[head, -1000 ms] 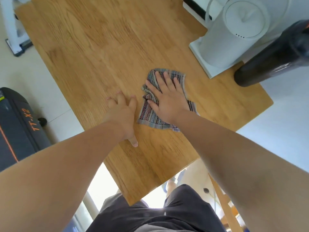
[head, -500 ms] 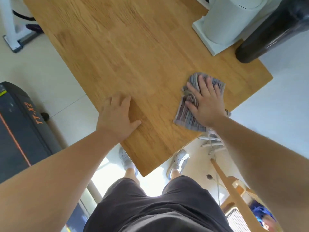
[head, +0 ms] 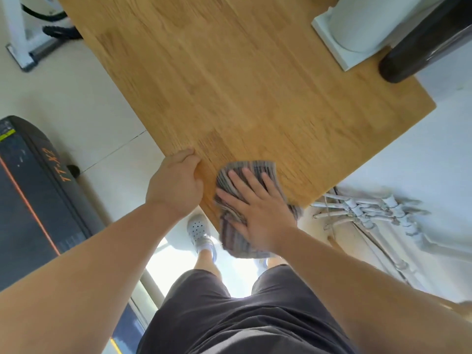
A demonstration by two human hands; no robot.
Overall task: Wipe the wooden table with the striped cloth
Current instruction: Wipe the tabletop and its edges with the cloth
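Overhead look: wooden tabletop fills view. On near corner, striped cloth, lower part drooping off edge. Flat right grip, fingers spread, presses it. Curled left grip clamps tabletop edge. Cloth looks soft, light, bunch-prone; best pinned mid-cloth under palm.

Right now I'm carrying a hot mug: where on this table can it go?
The middle of the wooden table is bare, from its left edge across to the white appliance base and dark cylinder at the far right. The near corner is crowded: the left hand grips the edge, the right hand presses the striped cloth.
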